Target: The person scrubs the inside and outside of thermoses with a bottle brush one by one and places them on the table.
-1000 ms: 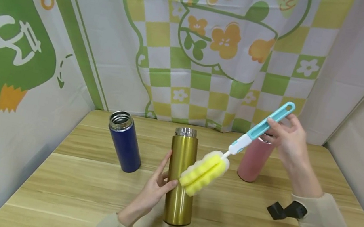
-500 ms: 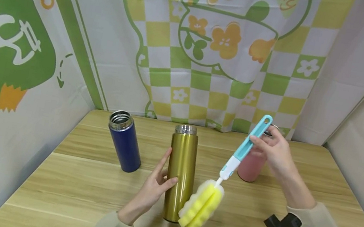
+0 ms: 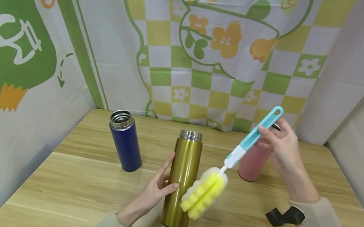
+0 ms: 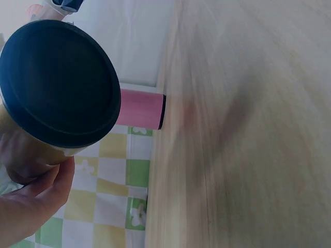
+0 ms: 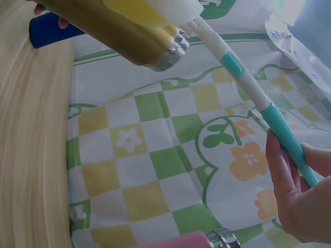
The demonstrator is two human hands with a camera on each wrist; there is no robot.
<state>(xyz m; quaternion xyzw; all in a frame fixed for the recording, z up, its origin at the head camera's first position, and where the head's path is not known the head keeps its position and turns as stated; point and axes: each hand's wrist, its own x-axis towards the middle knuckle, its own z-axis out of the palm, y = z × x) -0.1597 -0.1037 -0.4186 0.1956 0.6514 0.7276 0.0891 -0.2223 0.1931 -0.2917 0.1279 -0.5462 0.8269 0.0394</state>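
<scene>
My left hand (image 3: pixel 155 187) grips the gold thermos bottle (image 3: pixel 182 182) around its lower half. The bottle stands nearly upright, its steel neck uncovered, and the left wrist view shows its dark base (image 4: pixel 59 85) raised off the table. With fingers and thumb, my right hand (image 3: pixel 281 146) pinches the turquoise handle of a bottle brush (image 3: pixel 254 137). The brush slants down to the left, and its yellow-and-white sponge head (image 3: pixel 204 193) hangs beside the gold bottle, overlapping its right edge in the head view; whether they touch I cannot tell.
An uncapped blue thermos bottle (image 3: pixel 126 144) stands at the left on the wooden table (image 3: pixel 82 193). Behind my right hand is a pink bottle (image 3: pixel 253 163), partly hidden. A patterned cloth (image 3: pixel 209 82) hangs along the table's back edge.
The brush has dropped and become steeper, then risen slightly again, with its sponge head staying beside the gold bottle. My left hand has shifted the gold bottle slightly right.
</scene>
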